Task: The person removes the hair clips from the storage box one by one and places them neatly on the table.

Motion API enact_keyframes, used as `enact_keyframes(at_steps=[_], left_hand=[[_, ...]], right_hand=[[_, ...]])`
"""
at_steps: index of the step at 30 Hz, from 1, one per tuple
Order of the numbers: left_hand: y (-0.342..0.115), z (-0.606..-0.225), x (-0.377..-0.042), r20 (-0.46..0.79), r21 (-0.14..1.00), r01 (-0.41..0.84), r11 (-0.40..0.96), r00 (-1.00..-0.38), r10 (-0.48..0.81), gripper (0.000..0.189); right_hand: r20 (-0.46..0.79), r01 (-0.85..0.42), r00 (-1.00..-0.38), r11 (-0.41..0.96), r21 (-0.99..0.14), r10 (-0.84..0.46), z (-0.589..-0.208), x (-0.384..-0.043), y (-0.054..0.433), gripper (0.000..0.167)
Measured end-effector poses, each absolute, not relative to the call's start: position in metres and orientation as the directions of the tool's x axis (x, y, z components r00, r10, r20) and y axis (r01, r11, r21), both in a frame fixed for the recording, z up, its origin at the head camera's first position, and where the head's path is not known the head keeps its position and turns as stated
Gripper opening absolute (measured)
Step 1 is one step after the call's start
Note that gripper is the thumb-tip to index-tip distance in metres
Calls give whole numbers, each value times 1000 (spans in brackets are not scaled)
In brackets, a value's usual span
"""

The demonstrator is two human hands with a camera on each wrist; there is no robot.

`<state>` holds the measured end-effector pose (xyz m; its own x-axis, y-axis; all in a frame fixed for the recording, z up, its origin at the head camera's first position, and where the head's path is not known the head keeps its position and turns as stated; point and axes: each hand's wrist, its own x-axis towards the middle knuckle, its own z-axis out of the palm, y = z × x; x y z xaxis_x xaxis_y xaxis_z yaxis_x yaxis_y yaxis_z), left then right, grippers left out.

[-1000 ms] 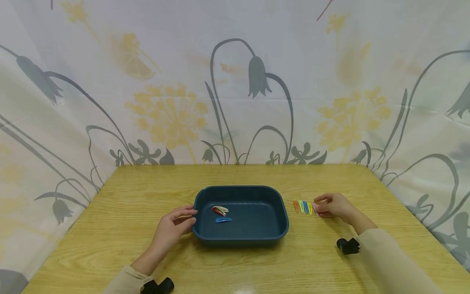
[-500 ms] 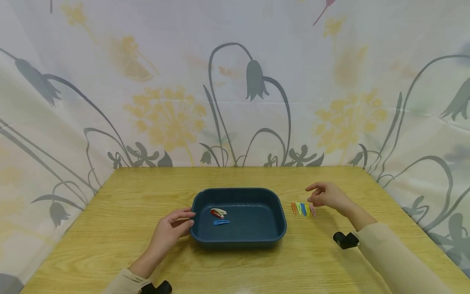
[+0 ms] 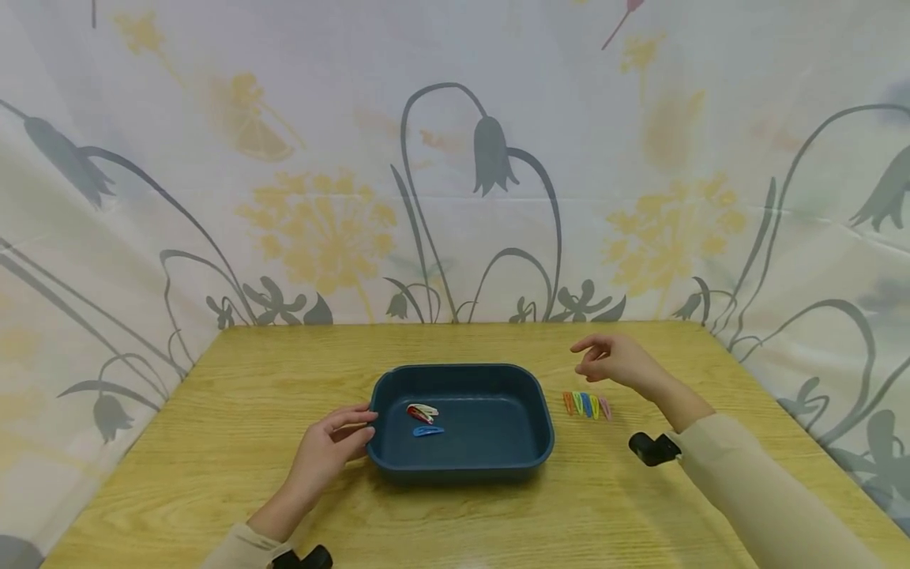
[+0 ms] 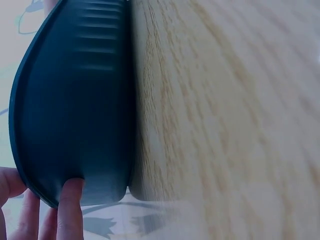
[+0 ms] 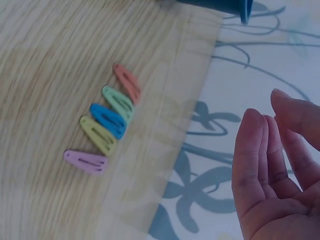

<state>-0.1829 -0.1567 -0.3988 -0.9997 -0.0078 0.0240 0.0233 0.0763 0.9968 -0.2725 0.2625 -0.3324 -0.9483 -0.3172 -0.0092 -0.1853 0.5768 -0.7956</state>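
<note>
A dark blue rectangular tray [image 3: 462, 474] stands in the middle of the table. Its left end is held by my left hand [image 3: 323, 454], with the fingers [image 4: 71, 200] at the rim and outer wall in the left wrist view. Inside lie a blue snap hair clip [image 3: 428, 431], a red one and a white one [image 3: 424, 408]. Right of the tray, several hair clips form a slanted row: orange [image 5: 127, 82], green [image 5: 118, 102], blue [image 5: 108, 121], yellow [image 5: 97, 136] and pink [image 5: 86, 161]. My right hand [image 3: 614, 363] hovers above and beyond this row, fingers loosely bent, nothing visible between them.
The wood-grain table [image 3: 284, 363] runs back to a hanging cloth [image 3: 455, 197] printed with flowers. A small black device [image 3: 654, 449] is worn at my right wrist, and another [image 3: 304, 558] at my left.
My right hand has come away from the pink hair clip, rising and moving left toward the tray. The clips keep their places. My left hand stays at the tray.
</note>
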Motion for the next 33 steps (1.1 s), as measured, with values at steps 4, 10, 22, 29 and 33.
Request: enact_keyframes(at_steps=[4,10,22,29,33], left_hand=[[-157,-399,-182,27,996,27,80,-1000,-5,26],[-156,-399,-180,21,997,20,69,-1000,-3,26],[-156,-398,-181,18,998,18,61,-1000,-1,26],[-156,-397,-181,17,998,17,68,-1000,-2,26],[-156,-396,-181,16,997,16,69,-1000,-2,26]], right_hand=[[7,-205,-941,550,-809,-339,-331,-273,252,37],[12,-224,-924,519,-825,-381,-332,-275,236,36],[19,-245,-908,492,-835,-418,-328,-282,204,32],[32,-276,-883,462,-842,-469,-327,-287,187,32],[28,-279,-876,460,-843,-481,-324,-287,177,31]])
